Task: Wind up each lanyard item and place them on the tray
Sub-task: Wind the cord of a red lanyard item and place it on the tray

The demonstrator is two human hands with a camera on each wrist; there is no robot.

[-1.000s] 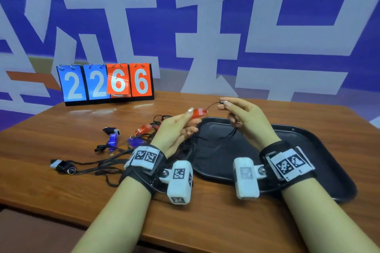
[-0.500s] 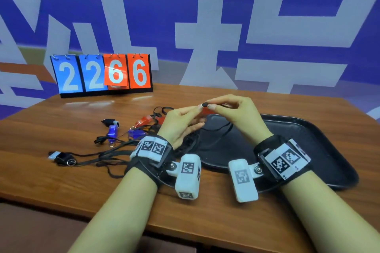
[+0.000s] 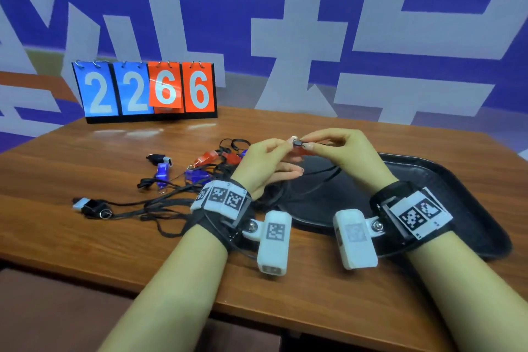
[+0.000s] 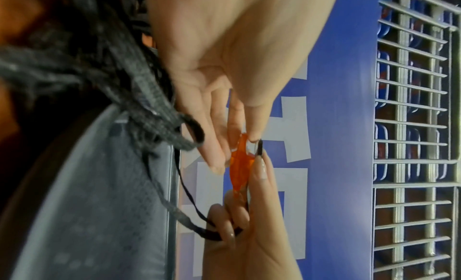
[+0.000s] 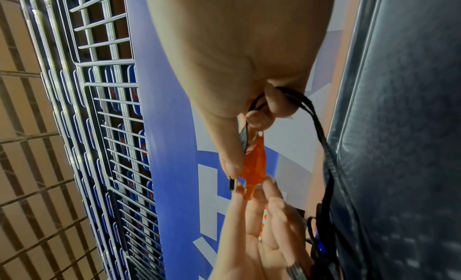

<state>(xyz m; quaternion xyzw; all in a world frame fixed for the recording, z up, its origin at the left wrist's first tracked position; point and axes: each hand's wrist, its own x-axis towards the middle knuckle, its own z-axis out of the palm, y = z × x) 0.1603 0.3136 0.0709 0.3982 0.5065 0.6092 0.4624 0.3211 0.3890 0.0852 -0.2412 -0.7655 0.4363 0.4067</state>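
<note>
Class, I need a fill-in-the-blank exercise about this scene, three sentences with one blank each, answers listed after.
1. Both hands hold up an ___ whistle together.
2. The black tray holding no wound lanyards lies under the ___ hand.
3. The scoreboard on the table reads ___.

Missing words: orange; right; 2266

The wooden table point(image 3: 85, 237) bears a black tray point(image 3: 471, 208), tangled lanyards point(image 3: 160, 206) and a scoreboard point(image 3: 145, 88).

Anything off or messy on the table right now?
Nothing damaged. The black lanyard cords of the unwound whistles lie tangled left of the black plastic tray, one loop trailing over its rim. Both hands, left hand and right hand, pinch the orange plastic whistle.
</note>
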